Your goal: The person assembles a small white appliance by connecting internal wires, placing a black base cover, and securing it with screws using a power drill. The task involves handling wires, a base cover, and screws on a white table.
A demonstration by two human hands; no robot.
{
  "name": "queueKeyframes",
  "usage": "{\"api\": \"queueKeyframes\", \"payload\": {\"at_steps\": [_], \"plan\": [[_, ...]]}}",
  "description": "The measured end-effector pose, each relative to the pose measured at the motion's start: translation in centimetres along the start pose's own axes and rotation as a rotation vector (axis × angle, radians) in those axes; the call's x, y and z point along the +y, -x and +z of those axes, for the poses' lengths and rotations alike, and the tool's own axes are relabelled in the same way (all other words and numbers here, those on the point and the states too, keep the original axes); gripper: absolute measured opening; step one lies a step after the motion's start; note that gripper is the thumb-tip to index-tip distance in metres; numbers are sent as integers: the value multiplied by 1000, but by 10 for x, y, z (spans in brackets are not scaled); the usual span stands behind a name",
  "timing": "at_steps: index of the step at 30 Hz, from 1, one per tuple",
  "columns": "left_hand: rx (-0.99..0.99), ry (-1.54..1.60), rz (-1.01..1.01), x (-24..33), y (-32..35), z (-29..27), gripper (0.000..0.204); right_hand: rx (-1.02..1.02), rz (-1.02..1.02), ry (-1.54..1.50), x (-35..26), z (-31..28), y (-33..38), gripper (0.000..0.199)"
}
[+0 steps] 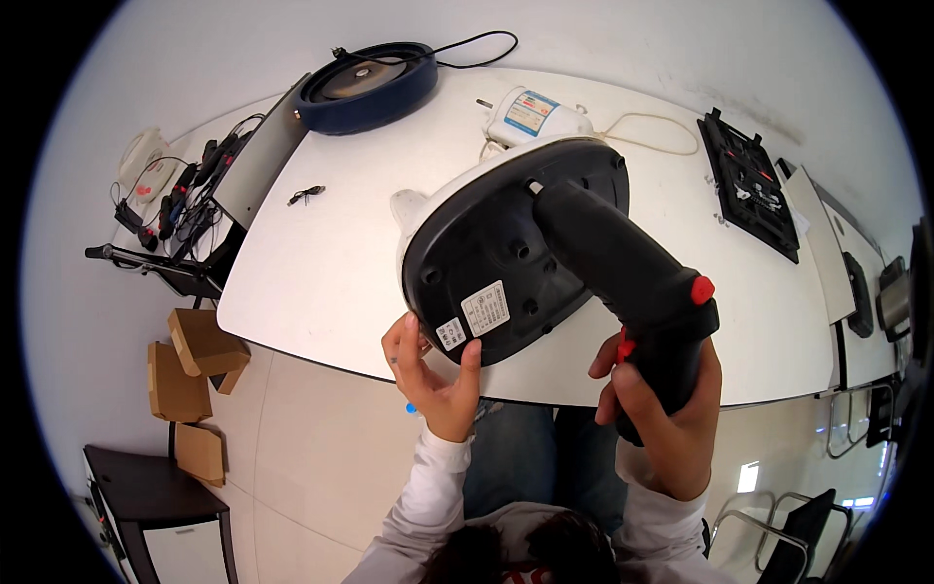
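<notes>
My right hand (671, 419) is wrapped around the grip of a black cordless screwdriver (623, 248) with red buttons. Its bit end meets the upper part of an appliance's black underside (472, 248), beside the rim; whether it sits in a screw hole I cannot tell. The appliance is tilted up, its underside facing me, with recessed holes, small feet and two labels; a white shell shows along its far edge. What kind of appliance it is stays hidden. My left hand (443, 384) grips the near left edge, thumb on the underside and fingers around the rim.
Behind the appliance lies a white labelled device (530, 117) with a pale cord. A round dark blue appliance part (368, 92) with a black cable stands far left, near a small cable (306, 195). An open black tool case (749, 185) lies right. Cardboard boxes (199, 360) sit below, left.
</notes>
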State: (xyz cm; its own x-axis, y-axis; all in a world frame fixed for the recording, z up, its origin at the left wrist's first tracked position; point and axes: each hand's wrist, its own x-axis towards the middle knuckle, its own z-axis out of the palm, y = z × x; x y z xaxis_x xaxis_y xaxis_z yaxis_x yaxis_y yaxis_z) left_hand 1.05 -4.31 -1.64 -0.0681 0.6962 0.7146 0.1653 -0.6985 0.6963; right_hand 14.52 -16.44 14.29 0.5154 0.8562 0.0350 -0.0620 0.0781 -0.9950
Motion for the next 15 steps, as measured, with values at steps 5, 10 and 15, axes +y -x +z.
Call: {"api": "queueKeyframes", "payload": {"at_steps": [5, 10, 15], "plan": [[78, 141, -133, 7, 0, 5, 76, 0, -22, -34, 6, -1, 0, 44], [5, 84, -156, 7, -6, 2, 77, -21, -22, -18, 5, -2, 0, 44], [-21, 118, -167, 2, -4, 0, 76, -19, -24, 2, 3, -1, -2, 44]]}}
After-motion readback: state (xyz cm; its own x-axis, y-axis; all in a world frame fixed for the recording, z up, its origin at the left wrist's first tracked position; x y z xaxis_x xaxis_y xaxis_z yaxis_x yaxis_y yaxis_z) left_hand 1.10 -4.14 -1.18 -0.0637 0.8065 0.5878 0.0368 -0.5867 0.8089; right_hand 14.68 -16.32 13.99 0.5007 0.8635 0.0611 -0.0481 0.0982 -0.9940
